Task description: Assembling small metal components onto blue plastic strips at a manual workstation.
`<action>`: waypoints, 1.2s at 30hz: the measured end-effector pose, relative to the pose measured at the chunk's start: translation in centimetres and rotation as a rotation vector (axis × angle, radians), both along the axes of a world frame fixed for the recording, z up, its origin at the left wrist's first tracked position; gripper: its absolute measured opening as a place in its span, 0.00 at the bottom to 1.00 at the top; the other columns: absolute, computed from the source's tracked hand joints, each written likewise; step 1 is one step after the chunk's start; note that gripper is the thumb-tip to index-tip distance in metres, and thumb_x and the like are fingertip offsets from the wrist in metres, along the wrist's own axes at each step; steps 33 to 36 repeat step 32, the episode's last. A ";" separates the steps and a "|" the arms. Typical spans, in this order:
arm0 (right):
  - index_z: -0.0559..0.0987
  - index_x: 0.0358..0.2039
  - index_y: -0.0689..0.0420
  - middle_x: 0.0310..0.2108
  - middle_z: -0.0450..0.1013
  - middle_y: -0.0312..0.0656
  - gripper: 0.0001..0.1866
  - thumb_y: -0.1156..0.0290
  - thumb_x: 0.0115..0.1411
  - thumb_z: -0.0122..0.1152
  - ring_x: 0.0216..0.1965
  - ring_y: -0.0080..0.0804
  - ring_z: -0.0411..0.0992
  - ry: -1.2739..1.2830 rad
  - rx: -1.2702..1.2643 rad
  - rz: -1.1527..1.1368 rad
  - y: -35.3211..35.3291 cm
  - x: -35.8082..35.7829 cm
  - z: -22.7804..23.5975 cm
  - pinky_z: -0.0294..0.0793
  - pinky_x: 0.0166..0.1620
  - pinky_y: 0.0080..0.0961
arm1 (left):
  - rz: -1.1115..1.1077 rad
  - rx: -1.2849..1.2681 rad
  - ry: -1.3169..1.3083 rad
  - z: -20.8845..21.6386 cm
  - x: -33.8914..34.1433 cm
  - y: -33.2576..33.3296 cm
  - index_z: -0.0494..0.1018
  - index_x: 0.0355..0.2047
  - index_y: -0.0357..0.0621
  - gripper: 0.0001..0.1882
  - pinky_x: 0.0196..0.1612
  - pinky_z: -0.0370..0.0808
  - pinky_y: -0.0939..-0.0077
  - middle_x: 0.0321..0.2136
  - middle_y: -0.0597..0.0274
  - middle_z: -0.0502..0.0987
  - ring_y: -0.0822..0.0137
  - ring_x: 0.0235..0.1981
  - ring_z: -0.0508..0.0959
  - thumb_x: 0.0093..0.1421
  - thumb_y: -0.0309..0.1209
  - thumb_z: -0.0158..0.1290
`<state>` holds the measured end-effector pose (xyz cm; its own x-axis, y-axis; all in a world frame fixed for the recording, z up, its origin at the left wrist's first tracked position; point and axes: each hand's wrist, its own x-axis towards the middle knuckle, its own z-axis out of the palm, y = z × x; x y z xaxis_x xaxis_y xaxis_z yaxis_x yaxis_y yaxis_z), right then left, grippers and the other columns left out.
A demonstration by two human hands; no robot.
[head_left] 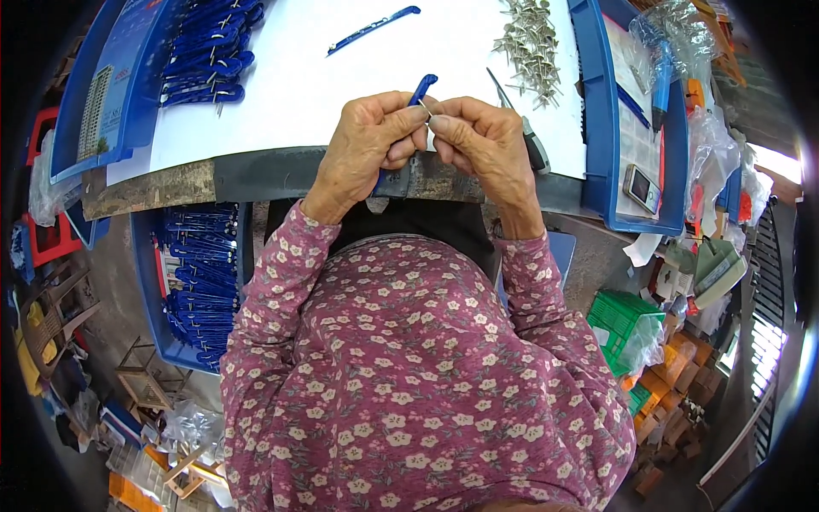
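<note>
My left hand (363, 145) is closed round a slim blue plastic handle (422, 88) with a hooked tip, which sticks out above the fingers. My right hand (488, 147) pinches a thin, shiny metal piece (426, 108) against the handle, thumb tips almost touching. The fingers hide most of both parts. Beyond my hands, a similar blue handle (373, 31) lies alone on the white sheet (290, 85). A heap of small metal pins with flat heads (531, 51) is at the far right. Blue handles (209, 55) are piled at the far left.
A grey-handled pointed tool (535, 147) lies beside my right hand. Blue trays stand at the left (136, 119) and right (601, 128), the right one holding a small device (641, 188). Below the table edge, a blue bin (147, 282) holds many blue handles. A green crate (624, 320) stands lower right.
</note>
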<state>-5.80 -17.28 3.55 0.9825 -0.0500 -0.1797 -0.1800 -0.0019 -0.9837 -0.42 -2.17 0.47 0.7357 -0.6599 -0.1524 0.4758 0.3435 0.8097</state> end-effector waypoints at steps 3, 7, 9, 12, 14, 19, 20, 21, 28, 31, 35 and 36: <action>0.75 0.36 0.66 0.13 0.66 0.32 0.11 0.71 0.57 0.55 0.11 0.09 0.54 0.015 0.033 -0.018 0.1 -0.3 0.0 0.48 0.13 0.07 | 0.016 0.039 -0.042 0.2 -0.2 -0.1 0.71 0.38 0.30 0.12 0.12 0.54 0.95 0.16 0.67 0.70 0.85 0.12 0.62 0.58 0.28 0.48; 0.75 0.34 0.66 0.13 0.65 0.31 0.11 0.70 0.56 0.56 0.10 0.08 0.54 0.030 0.080 -0.025 -0.2 -0.5 -0.1 0.47 0.13 0.07 | 0.045 0.123 -0.140 0.3 -0.4 -0.2 0.71 0.38 0.30 0.13 0.12 0.54 0.95 0.15 0.68 0.69 0.85 0.11 0.61 0.58 0.29 0.48; 0.75 0.34 0.66 0.13 0.65 0.31 0.11 0.70 0.56 0.56 0.10 0.08 0.53 0.037 0.072 -0.030 -0.2 -0.6 -0.1 0.47 0.13 0.07 | 0.040 0.154 -0.178 0.4 -0.4 -0.1 0.71 0.38 0.31 0.13 0.13 0.54 0.95 0.15 0.69 0.69 0.85 0.12 0.61 0.58 0.29 0.48; 0.76 0.34 0.66 0.13 0.66 0.32 0.11 0.70 0.56 0.56 0.11 0.09 0.55 0.053 0.070 -0.018 -0.6 -0.7 -0.1 0.49 0.13 0.07 | 0.040 0.219 -0.242 0.7 -0.6 -0.2 0.72 0.38 0.32 0.13 0.14 0.56 0.94 0.15 0.70 0.69 0.85 0.13 0.62 0.58 0.30 0.48; 0.76 0.34 0.66 0.14 0.67 0.32 0.10 0.71 0.56 0.55 0.11 0.10 0.57 0.062 0.078 -0.002 -0.7 -0.8 -0.1 0.50 0.14 0.07 | 0.043 0.252 -0.268 0.7 -0.7 -0.2 0.72 0.37 0.32 0.13 0.15 0.57 0.93 0.15 0.70 0.69 0.85 0.14 0.63 0.58 0.30 0.49; 0.76 0.34 0.65 0.14 0.67 0.32 0.10 0.71 0.57 0.54 0.12 0.10 0.58 0.055 0.067 -0.001 -0.7 -1.0 -0.3 0.51 0.14 0.07 | 0.090 0.366 -0.379 0.7 -0.9 -0.4 0.74 0.35 0.34 0.12 0.17 0.60 0.89 0.14 0.69 0.69 0.82 0.15 0.65 0.58 0.31 0.49; 0.76 0.34 0.65 0.14 0.67 0.32 0.10 0.71 0.57 0.54 0.12 0.10 0.58 0.055 0.066 -0.001 -0.6 -1.1 -0.3 0.51 0.14 0.07 | 0.091 0.365 -0.379 0.7 -0.9 -0.4 0.74 0.35 0.34 0.12 0.17 0.60 0.89 0.14 0.69 0.69 0.82 0.15 0.65 0.58 0.31 0.49; 0.76 0.34 0.65 0.14 0.66 0.31 0.10 0.71 0.57 0.55 0.12 0.09 0.57 0.048 0.020 -0.013 -0.4 -1.1 -0.2 0.50 0.14 0.06 | 0.105 0.411 -0.406 0.6 -1.0 -0.4 0.75 0.34 0.35 0.11 0.17 0.60 0.88 0.14 0.69 0.69 0.82 0.15 0.66 0.58 0.31 0.49; 0.76 0.33 0.64 0.15 0.67 0.31 0.07 0.74 0.54 0.56 0.17 0.13 0.63 -0.068 -0.269 -0.041 0.3 -1.5 -0.5 0.58 0.19 0.09 | 0.156 0.518 -0.525 0.6 -1.4 -0.4 0.75 0.31 0.34 0.10 0.16 0.61 0.83 0.12 0.66 0.69 0.79 0.14 0.66 0.56 0.30 0.50; 0.75 0.33 0.64 0.15 0.68 0.32 0.07 0.75 0.54 0.56 0.17 0.14 0.64 -0.126 -0.450 0.004 0.2 -1.6 -1.2 0.60 0.20 0.10 | 0.167 0.503 -0.578 0.6 -1.6 -0.5 0.75 0.30 0.34 0.10 0.16 0.61 0.81 0.12 0.64 0.69 0.78 0.13 0.66 0.55 0.30 0.50; 0.76 0.34 0.63 0.16 0.70 0.34 0.08 0.74 0.54 0.57 0.18 0.14 0.65 -0.089 -0.489 0.028 0.2 -1.5 -0.7 0.62 0.22 0.11 | 0.169 0.502 -0.577 0.6 -1.6 -0.5 0.75 0.30 0.34 0.10 0.16 0.61 0.81 0.12 0.64 0.69 0.78 0.13 0.66 0.55 0.30 0.50; 0.76 0.34 0.63 0.16 0.70 0.34 0.08 0.74 0.54 0.57 0.18 0.14 0.65 -0.089 -0.489 0.028 0.2 -1.5 -0.7 0.62 0.22 0.11 | 0.169 0.502 -0.577 0.6 -1.6 -0.5 0.75 0.30 0.34 0.10 0.16 0.61 0.81 0.12 0.64 0.69 0.78 0.13 0.66 0.55 0.30 0.50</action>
